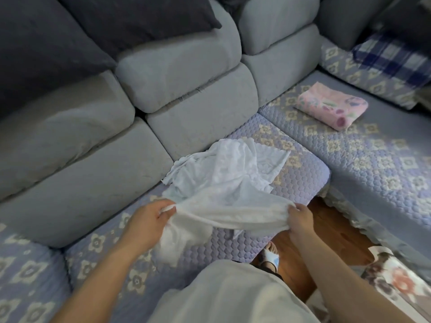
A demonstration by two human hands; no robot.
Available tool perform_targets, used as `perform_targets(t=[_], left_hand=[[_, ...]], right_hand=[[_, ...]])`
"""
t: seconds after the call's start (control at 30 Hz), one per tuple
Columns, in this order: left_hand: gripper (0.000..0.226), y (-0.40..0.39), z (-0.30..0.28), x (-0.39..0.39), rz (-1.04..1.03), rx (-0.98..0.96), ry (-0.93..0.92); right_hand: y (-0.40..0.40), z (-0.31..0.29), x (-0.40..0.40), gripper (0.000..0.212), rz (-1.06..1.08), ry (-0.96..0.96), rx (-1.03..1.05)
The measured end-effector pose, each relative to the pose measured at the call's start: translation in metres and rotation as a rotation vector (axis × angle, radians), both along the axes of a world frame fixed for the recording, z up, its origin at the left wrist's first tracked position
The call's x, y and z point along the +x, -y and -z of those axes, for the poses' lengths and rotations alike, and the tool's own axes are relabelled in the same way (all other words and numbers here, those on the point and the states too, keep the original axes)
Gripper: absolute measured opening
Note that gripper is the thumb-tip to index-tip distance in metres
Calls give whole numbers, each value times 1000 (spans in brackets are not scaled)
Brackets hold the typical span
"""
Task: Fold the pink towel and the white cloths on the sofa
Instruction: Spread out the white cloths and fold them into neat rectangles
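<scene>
Both grips closed on one white cloth (229, 212), stretched between them over the sofa's (300, 183) front edge. My left hand (149, 217) pinches its left end, with slack hanging below; my right hand (299, 219) pinches the right end. Behind it, the other white cloths (229, 166) lie crumpled on the seat near its front corner. Pink towel (331, 106) is already folded, lying far right on the corner seat, near the back cushions (186, 73).

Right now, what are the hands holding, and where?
A white cloth: left hand and right hand each pinch one end of its bunched top edge.
</scene>
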State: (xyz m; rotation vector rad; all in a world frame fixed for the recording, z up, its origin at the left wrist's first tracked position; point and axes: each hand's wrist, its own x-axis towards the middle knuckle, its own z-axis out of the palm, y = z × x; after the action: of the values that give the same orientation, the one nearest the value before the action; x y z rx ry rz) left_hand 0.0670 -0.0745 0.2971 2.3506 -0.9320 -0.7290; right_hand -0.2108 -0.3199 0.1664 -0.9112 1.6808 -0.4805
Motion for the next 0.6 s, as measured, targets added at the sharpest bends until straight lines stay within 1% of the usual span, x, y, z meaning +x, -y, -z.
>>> perform_targets(t=[0.03,0.07,0.1,0.13,0.17,0.2,0.23,0.27,0.3,0.37,0.43,0.53,0.57,0.6], left_hand=[[17,1,6,-4,20,9,13],[15,4,11,-7,21,6,38],[14,6,17,-9,8,4,69],[15,8,22,-10,-1,13,97],[17,10,24,-10,-2,27,116],[18,12,26,-10,3,41,120],[20,14,28,-9,11,51,117],[20,15,27,-9,15,53,118],[20,16,25,-7,9,43,133],[18,15,23,-1,-20,8,189],[16,12,19,7,-62,24,214],[12,6,16,16,-68,139,189],[15,6,13,16,-61,189,198],[24,8,11,13,-48,205,220]], right_hand=[[5,-3,-5,34,69,-12,-14],[11,-6,-10,33,153,39,38],[15,-11,-14,34,250,180,157],[16,-18,-16,38,311,349,330],[12,-28,-18,43,307,479,470],[4,-40,-19,44,250,569,565],[-5,-52,-19,42,146,600,622],[-14,-61,-20,41,35,577,651],[-22,-69,-20,42,-57,576,671],[-31,-82,-21,47,-119,550,671],[-29,-92,-24,46,-68,541,628],[-17,-102,-25,33,89,564,518],[-13,-108,-23,33,110,594,500],[-12,-113,-20,36,127,632,491]])
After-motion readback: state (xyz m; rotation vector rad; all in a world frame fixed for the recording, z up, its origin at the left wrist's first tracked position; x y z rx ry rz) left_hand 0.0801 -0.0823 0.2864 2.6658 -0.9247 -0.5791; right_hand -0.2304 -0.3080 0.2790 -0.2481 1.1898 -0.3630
